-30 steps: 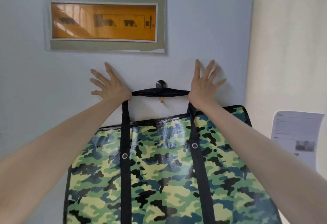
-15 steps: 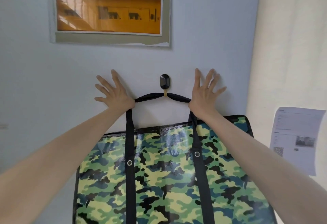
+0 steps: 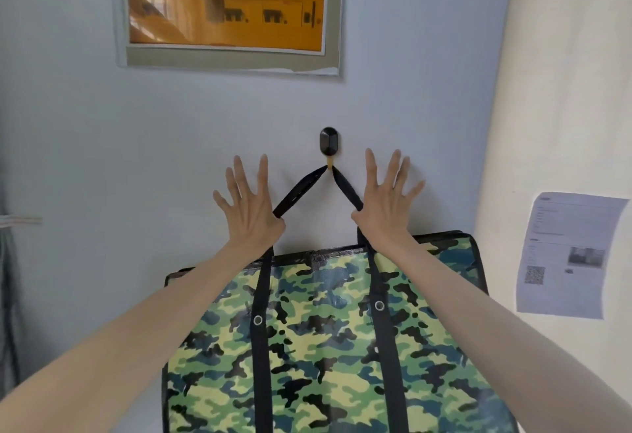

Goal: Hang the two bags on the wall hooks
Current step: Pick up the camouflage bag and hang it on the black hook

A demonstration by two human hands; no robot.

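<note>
A green camouflage bag [image 3: 325,347] with black trim hangs flat against the pale blue wall. Its black strap [image 3: 301,189] rises to a peak over the small peg under a black wall hook [image 3: 328,141]. My left hand [image 3: 251,206] is left of the peak and my right hand [image 3: 384,203] is right of it. Both have fingers spread toward the wall. The strap runs behind the thumb side of each hand, and both thumbs are hidden. Only one bag is in view.
A wall panel with an orange see-through cover [image 3: 225,11] sits above the hook. A cream wall section [image 3: 564,90] stands to the right, with a printed paper sheet [image 3: 571,254] stuck on it. Pale cables [image 3: 17,218] show at the left edge.
The strap was stretched level between my hands in front of the hook. It now hangs on the peg in a peak, and my hands and the bag have lowered.
</note>
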